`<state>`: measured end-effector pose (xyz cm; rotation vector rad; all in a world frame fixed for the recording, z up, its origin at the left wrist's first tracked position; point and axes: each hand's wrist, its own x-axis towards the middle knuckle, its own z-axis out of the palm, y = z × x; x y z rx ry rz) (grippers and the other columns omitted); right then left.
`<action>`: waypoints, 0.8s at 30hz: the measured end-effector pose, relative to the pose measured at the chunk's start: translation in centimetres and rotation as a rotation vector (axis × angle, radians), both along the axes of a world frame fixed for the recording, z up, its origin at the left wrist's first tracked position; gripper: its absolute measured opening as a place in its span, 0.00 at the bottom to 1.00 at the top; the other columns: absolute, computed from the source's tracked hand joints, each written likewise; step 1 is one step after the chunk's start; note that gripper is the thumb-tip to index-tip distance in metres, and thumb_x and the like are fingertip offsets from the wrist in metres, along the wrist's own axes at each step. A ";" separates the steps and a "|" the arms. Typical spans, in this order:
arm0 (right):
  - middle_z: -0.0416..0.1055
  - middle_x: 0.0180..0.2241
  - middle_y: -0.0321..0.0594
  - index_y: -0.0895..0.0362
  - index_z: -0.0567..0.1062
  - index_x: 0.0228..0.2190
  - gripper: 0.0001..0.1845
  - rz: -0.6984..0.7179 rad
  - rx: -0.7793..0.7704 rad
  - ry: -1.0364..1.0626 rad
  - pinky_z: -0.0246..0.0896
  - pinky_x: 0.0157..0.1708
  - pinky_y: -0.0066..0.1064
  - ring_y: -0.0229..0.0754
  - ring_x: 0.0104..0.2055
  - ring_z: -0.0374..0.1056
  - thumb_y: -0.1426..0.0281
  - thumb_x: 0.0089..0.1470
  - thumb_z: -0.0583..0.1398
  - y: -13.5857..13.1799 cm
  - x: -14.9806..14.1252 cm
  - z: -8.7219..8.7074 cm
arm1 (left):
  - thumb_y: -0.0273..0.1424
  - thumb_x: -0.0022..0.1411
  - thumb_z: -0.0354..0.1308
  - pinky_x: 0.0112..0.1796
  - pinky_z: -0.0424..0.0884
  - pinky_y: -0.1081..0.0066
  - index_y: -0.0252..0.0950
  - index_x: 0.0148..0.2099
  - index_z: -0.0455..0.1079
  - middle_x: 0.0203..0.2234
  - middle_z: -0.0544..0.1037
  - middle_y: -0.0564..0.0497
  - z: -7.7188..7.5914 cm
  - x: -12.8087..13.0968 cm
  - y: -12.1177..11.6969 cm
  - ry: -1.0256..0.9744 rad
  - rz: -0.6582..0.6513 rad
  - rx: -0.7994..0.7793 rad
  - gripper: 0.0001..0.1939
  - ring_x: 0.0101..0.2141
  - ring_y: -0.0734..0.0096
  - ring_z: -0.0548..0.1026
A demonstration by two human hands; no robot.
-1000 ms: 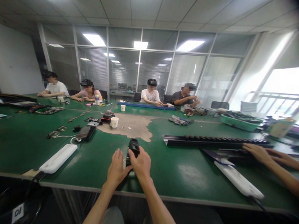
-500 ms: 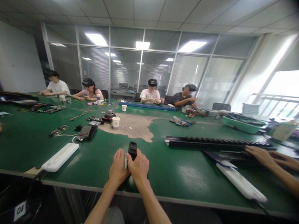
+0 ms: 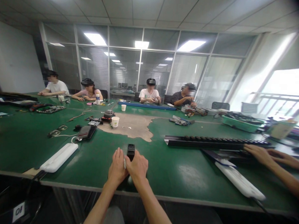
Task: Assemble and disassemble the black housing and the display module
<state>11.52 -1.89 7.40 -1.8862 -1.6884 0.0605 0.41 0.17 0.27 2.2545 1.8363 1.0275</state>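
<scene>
Close to the table's front edge, my two hands are together around a black, box-like object [image 3: 130,151] with a slotted or recessed top end. My right hand [image 3: 139,165] is closed around its right side, the thumb reaching over toward my left hand. My left hand [image 3: 117,165] is pressed against the near left side, fingers curled. A thin pale grey edge [image 3: 124,163] shows between the hands; I cannot tell what it belongs to. The lower part of the black object is hidden by my hands.
A white power strip [image 3: 59,157] lies at left, another [image 3: 239,180] at right. Paper cups [image 3: 115,122], glasses [image 3: 57,131] and a long black rail [image 3: 213,143] are on the green table [image 3: 161,179]. A neighbour's hands [image 3: 260,154] work at right; several people sit opposite.
The black object's top has tipped slightly and sits a little lower between my hands. My grip looks the same. The whole view has shifted slightly.
</scene>
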 end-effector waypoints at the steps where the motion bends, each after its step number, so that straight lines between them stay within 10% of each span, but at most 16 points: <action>1: 0.76 0.35 0.50 0.58 0.72 0.40 0.20 -0.002 -0.016 -0.013 0.55 0.42 0.37 0.50 0.42 0.72 0.56 0.53 0.59 0.0 0.0 0.0 | 0.34 0.61 0.47 0.60 0.56 0.55 0.21 0.65 0.50 0.65 0.52 0.30 0.1 0.0 0.0 0.004 0.002 -0.006 0.34 0.65 0.51 0.48; 18: 0.75 0.41 0.46 0.56 0.72 0.45 0.19 0.121 0.153 0.163 0.59 0.45 0.33 0.48 0.46 0.69 0.62 0.51 0.60 0.4 0.8 -3.1 | 0.31 0.64 0.41 0.61 0.54 0.56 0.19 0.66 0.50 0.65 0.51 0.30 -0.1 0.2 0.2 0.006 0.016 -0.017 0.31 0.66 0.53 0.47; 24: 0.75 0.39 0.43 0.55 0.73 0.42 0.17 0.166 0.215 0.272 0.60 0.44 0.32 0.45 0.44 0.69 0.60 0.53 0.59 1.0 1.0 -1.8 | 0.34 0.60 0.50 0.61 0.53 0.58 0.23 0.64 0.54 0.65 0.52 0.33 0.1 0.1 0.1 0.028 0.017 -0.051 0.33 0.66 0.52 0.47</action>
